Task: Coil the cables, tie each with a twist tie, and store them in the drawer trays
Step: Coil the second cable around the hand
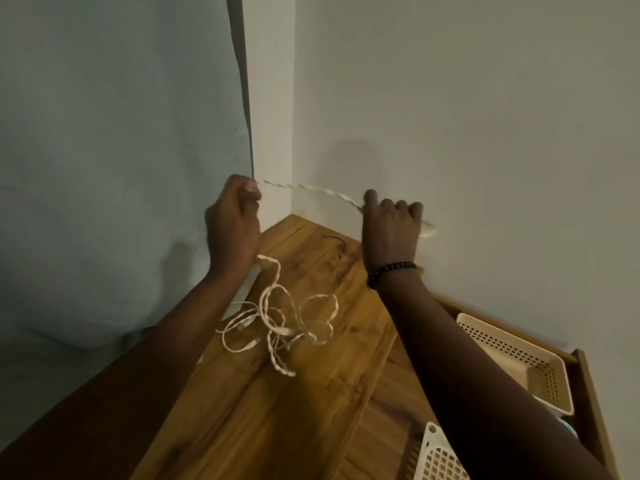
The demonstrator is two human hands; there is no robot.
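Nearest the camera, at lower right: white lattice tray (437, 459), partly cut off by the frame edge. Just beyond it, inside the open drawer (588, 393): beige perforated tray (540, 368), holding no cable. Mid-distance, on the wooden tabletop (284, 420): loose tangle of cream cables (277, 323), uncoiled, untied, lying below and between both forearms, closer to the left. Farther, raised in front of the wall corner: braided cable (322, 192) stretched nearly taut, long axis running left to right with a slight downward slope toward the right. Left hand (233, 225): fingers curled, pinching the left end of the stretched span at the fingertips. Right hand (391, 230), beaded bracelet (389, 270) at the wrist: fingers curled around the same span, a short blurred tail protruding past the fist on the right. Slack from the left hand apparently dropping back to the tangle; exact routing not resolvable. Judged step: straightening a length ahead of coiling. Tying and storage not yet done. Twist ties: none identifiable.
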